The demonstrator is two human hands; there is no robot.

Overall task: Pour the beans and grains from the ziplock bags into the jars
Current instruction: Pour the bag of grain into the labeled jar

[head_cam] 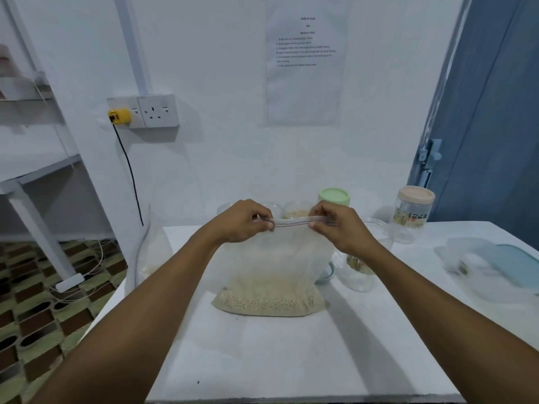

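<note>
Left hand (245,221) and right hand (338,225) pinch the zip of the ziplock bag (271,266), its grains seemingly unpoured; a jar (296,212) behind it holds some.

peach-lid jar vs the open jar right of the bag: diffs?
The peach-lid jar is capped; the open jar has no lid. The peach-lid jar stands at the back of the table, fully visible; the open jar sits nearer, partly hidden by the right hand that pinches the ziplock bag. Both are upright, clear, with printed labels.
</note>
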